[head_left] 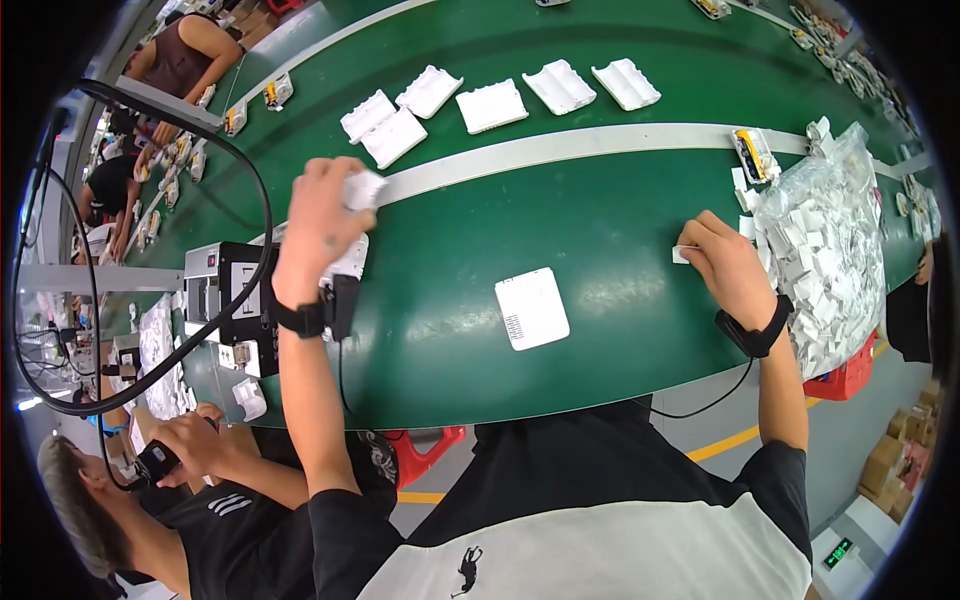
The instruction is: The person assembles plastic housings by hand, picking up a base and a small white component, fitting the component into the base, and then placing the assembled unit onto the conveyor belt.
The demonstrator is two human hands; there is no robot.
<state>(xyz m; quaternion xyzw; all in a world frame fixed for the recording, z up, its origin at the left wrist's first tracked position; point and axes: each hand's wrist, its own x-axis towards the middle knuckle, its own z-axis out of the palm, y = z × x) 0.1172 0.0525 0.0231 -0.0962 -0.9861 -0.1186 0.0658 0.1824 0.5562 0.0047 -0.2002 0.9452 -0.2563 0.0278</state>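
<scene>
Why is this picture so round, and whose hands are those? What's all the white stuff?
No robot here, just a person! A wide camera on their head looks down, so edges bend. Their left hand holds a blurry white part; their right hand pinches a small white piece. On the green table lies a flat white cover. Open white shells lie farther away, and many little white pieces are heaped on the right.

Lettered label [241, 280] on machine [265, 355], green symbol sign [838, 553] on white panel [868, 523], emblem [467, 570] on shirt [620, 550]
</scene>
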